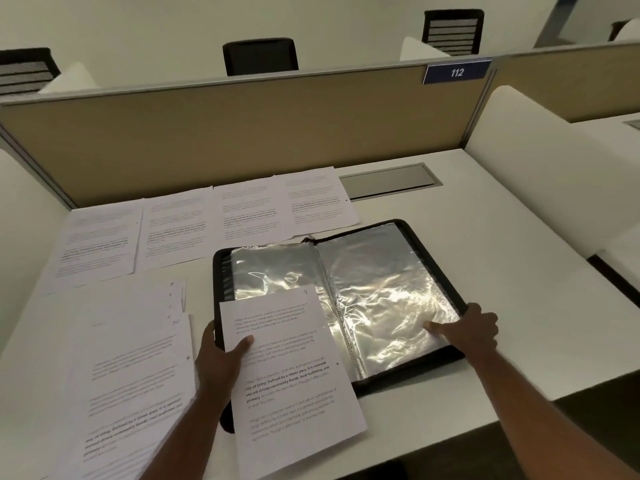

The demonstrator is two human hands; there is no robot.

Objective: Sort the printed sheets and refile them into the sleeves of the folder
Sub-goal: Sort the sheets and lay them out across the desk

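My left hand (pixel 221 358) pinches one printed sheet (pixel 291 372), thumb on top, holding it over the lower left page of the open folder (pixel 346 299) so its top edge points toward a sleeve. My right hand (pixel 467 329) presses with straight fingers on the right-hand sleeve (pixel 384 289), flattening it and steadying the folder. Unfiled sheets lie in a stack (pixel 138 358) on the desk (pixel 502 271) to my left, with a row of four (pixel 207 223) behind.

A black zip-edged folder (pixel 429 271) is laid open flat, its crinkled clear plastic sleeves (pixel 381 289) shining. A white printed sheet marked 9 (pixel 294 386) is tilted across its near-left corner. Four printed sheets (pixel 214 223) are spread behind; a fanned stack (pixel 131 368) is placed left.
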